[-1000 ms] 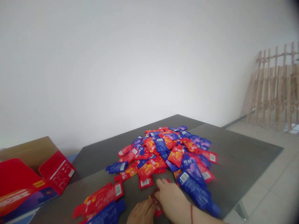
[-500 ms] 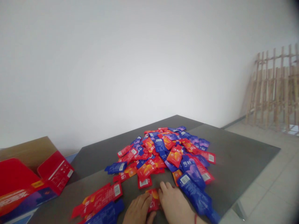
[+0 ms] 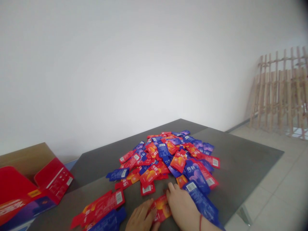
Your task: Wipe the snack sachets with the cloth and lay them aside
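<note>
Bracketing the red-and-orange packet (image 3: pixel 163 208) at the bottom centre of the frame, I have the left hand (image 3: pixel 141 217) at its left end and the right hand (image 3: pixel 181 204) at its right. The left fingers lie close together, bent over that end; the right fingers curl down at the other. Whether either set actually pinches the packet, I cannot tell from this view. It lies flat on the grey surface (image 3: pixel 243 160), just below a small barcoded red packet (image 3: pixel 147 188). A heap of red and blue packets (image 3: pixel 163 150) spreads across the middle of my frame. At lower left I see red packets (image 3: pixel 103 205) beside a blue packet (image 3: pixel 107 222), and an open red box (image 3: pixel 51 186) at the left edge.
</note>
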The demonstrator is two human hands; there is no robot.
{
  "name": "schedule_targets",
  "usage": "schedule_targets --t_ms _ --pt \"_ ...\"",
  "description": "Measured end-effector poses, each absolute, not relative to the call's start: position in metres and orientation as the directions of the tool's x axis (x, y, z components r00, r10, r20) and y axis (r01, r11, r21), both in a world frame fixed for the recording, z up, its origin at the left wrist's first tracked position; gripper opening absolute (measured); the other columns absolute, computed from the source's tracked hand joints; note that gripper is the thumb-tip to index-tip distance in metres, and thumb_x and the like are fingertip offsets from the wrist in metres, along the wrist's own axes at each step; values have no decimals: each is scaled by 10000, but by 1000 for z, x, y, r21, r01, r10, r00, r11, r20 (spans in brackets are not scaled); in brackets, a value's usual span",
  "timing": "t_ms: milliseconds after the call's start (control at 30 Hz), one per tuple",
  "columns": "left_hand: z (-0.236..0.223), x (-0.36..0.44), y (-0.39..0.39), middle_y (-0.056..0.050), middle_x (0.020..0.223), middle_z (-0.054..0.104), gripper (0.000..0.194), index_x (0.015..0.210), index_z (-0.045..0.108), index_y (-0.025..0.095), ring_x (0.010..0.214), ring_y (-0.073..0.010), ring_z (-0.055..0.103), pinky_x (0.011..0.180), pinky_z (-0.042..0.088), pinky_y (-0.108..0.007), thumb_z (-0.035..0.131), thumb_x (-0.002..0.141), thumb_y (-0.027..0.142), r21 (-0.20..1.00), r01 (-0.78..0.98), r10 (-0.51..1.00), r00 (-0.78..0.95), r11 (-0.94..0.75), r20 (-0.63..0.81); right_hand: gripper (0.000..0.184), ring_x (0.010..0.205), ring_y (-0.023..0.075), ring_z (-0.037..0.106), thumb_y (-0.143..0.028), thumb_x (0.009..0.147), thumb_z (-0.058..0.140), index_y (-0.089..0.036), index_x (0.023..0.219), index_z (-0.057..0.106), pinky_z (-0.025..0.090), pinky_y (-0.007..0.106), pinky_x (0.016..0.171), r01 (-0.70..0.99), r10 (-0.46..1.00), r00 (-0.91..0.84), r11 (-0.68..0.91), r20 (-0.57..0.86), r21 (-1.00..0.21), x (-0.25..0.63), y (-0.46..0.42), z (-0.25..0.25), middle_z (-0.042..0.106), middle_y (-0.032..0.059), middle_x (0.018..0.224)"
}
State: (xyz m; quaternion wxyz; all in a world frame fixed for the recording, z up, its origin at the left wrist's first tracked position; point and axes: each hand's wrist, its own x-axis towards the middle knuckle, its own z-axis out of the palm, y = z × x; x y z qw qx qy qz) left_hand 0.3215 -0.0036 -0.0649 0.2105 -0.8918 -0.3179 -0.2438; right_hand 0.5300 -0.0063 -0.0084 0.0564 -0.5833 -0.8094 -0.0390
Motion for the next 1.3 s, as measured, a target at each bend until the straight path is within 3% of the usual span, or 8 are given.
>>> schedule_targets --t_ms 133,233,433,567,800,1067,1200,1300 --pt "-64 322 -2 -39 1105 723 219 1070 575 224 955 -169 709 794 588 -255 564 851 225 -199 658 488 698 -726 524 309 855 280 600 13 816 477 -104 1004 692 495 362 592 940 934 -341 340 107 33 511 -12 -5 615 149 967" --pt "-64 322 -5 -43 1111 724 404 1150 529 204 975 -173 705 835 578 -255 611 757 159 -139 687 556 675 -713 485 316 872 272 590 -7 836 469 -103 1053 678 502 360 603 921 916 -388 387 100 33 498 -17 -11 618 148 978" --pt "-71 320 -5 -66 1128 718 656 1299 407 158 955 -177 711 828 575 -251 595 672 112 -97 724 594 627 -683 504 222 895 246 603 -153 877 554 -178 1072 658 513 308 606 848 829 -496 527 260 -61 512 -30 -52 638 98 1030" --pt "-72 320 -4 -49 1106 726 680 1343 365 174 931 -181 716 824 575 -258 602 707 150 -92 723 584 619 -685 525 301 876 250 626 -140 821 618 -178 1117 659 526 299 587 897 879 -400 433 259 -87 539 -35 -55 641 107 1047" --pt "-60 324 -9 -66 1144 706 725 1375 345 195 974 -191 700 857 566 -278 621 710 120 -19 716 614 611 -698 500 396 889 249 623 41 812 443 -109 1094 676 526 321 627 972 967 -233 233 105 11 524 -22 -4 635 156 1041" --pt "-73 319 -7 -158 1366 561 1012 1517 75 184 1205 -227 588 950 527 -343 538 631 29 130 733 691 546 -668 473 296 846 245 594 -61 849 511 -122 1092 668 483 322 602 863 845 -486 505 222 -32 479 -17 -21 657 143 938" --pt "-79 316 -3 -135 1345 584 991 1524 87 178 1161 -212 620 908 550 -307 570 666 62 97 736 673 547 -670 497 192 880 238 611 -155 881 567 -154 1023 696 482 303 581 784 767 -593 619 243 -40 505 -25 -39 680 97 993" --pt "-75 316 -3 -111 1324 607 958 1515 142 188 1117 -207 645 890 558 -294 626 693 104 78 733 665 561 -676 493 221 926 247 623 -182 860 619 -153 1066 692 503 303 596 828 817 -530 557 225 -72 528 -30 -38 673 91 1102"
